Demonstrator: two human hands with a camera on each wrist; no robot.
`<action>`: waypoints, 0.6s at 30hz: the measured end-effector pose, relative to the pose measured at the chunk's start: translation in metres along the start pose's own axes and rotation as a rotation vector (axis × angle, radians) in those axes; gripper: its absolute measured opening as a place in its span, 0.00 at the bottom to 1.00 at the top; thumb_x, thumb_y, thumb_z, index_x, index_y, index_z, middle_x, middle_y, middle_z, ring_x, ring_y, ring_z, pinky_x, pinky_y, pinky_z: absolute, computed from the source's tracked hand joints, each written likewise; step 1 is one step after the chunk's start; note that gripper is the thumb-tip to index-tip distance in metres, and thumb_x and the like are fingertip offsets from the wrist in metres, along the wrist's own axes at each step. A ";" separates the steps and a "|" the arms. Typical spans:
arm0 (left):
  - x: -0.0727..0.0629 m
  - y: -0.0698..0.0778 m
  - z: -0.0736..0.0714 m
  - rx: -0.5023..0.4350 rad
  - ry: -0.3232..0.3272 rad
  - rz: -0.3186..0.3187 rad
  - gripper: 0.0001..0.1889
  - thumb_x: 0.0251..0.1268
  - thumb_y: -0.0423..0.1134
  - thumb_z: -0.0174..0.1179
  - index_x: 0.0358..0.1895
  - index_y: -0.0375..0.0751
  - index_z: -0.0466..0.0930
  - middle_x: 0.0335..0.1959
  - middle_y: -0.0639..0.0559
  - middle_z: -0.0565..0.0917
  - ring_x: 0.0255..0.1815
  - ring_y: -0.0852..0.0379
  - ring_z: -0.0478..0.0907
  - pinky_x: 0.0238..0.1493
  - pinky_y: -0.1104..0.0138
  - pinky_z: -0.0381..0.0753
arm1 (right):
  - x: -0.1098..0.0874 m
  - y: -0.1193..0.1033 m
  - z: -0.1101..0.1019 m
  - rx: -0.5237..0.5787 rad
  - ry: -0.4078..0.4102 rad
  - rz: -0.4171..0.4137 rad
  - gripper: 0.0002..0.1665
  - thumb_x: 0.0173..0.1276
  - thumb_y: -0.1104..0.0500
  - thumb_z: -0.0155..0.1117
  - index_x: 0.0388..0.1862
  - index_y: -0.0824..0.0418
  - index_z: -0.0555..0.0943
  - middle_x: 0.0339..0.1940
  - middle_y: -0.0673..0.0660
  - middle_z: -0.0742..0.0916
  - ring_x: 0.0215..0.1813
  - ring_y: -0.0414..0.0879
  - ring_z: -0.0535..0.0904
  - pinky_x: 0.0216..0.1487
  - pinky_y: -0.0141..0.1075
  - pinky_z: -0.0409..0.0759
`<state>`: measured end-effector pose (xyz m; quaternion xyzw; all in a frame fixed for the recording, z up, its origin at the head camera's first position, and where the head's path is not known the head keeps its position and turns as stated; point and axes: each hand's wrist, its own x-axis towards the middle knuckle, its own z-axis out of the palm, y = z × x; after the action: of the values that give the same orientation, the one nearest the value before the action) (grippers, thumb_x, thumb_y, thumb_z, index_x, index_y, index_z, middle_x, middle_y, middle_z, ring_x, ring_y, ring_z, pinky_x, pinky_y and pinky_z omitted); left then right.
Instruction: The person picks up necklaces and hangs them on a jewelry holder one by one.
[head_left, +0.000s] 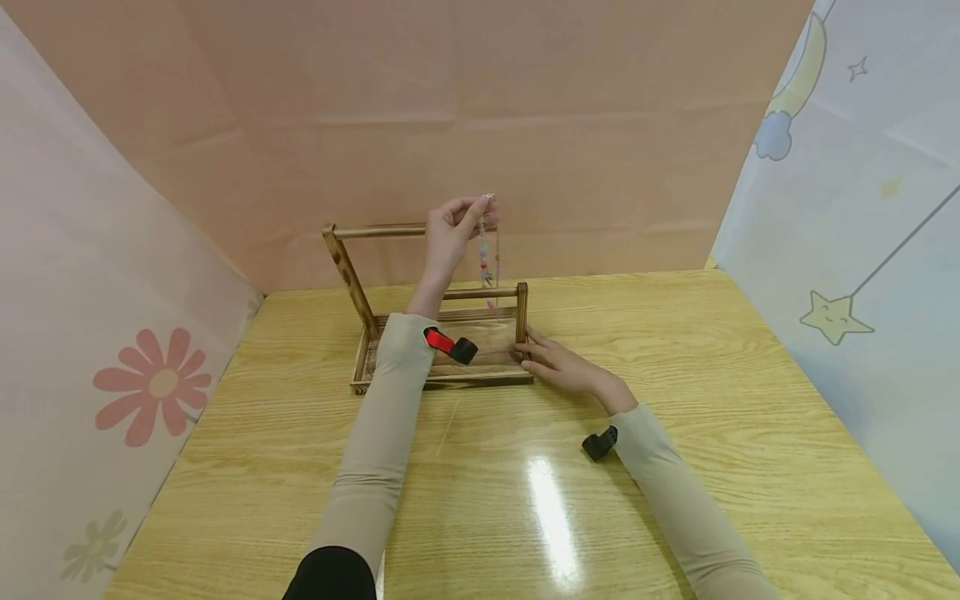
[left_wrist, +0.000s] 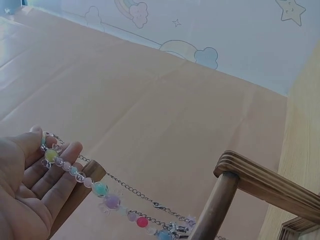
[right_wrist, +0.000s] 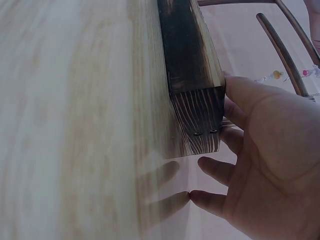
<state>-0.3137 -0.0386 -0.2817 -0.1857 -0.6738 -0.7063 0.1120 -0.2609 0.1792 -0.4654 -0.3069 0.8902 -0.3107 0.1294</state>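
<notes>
A beaded necklace (head_left: 483, 265) with pastel candy-shaped beads and a thin metal chain hangs from my left hand (head_left: 453, 229). Thumb and fingers pinch its top end, by the right end of the stand's upper bar. In the left wrist view, the string of beads (left_wrist: 101, 189) slants down across the palm side of the fingers, with the chain behind it. The wooden two-bar stand (head_left: 347, 271) has a shallow tray base. My right hand (head_left: 562, 367) rests at the tray's right end beside the short post, its fingers extended against the wood (right_wrist: 197, 117).
The stand sits on a wood-grain table (head_left: 675, 358) near the back wall sheet (head_left: 600, 167). The lower bar (head_left: 480, 293) runs in front of the taller upper bar (head_left: 382, 231). Printed sheets flank both sides. Black wrist cameras (head_left: 600, 444) protrude from the sleeves.
</notes>
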 end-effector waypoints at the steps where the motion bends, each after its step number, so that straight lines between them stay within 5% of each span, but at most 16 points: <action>1: 0.000 0.000 -0.001 -0.002 0.001 -0.001 0.14 0.67 0.37 0.55 0.44 0.25 0.80 0.42 0.35 0.83 0.42 0.46 0.83 0.47 0.53 0.81 | 0.000 0.000 0.000 -0.005 0.001 -0.002 0.30 0.76 0.48 0.42 0.72 0.58 0.59 0.76 0.58 0.45 0.75 0.60 0.44 0.71 0.57 0.51; 18: 0.000 -0.007 -0.011 -0.075 0.014 0.028 0.14 0.67 0.35 0.55 0.46 0.25 0.79 0.43 0.36 0.83 0.44 0.42 0.82 0.42 0.57 0.83 | 0.001 0.000 -0.001 -0.014 0.000 -0.007 0.30 0.76 0.48 0.42 0.72 0.58 0.59 0.76 0.58 0.45 0.75 0.60 0.45 0.71 0.57 0.50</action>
<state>-0.3176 -0.0487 -0.2884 -0.1943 -0.6432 -0.7309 0.1198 -0.2618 0.1793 -0.4642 -0.3112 0.8912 -0.3050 0.1263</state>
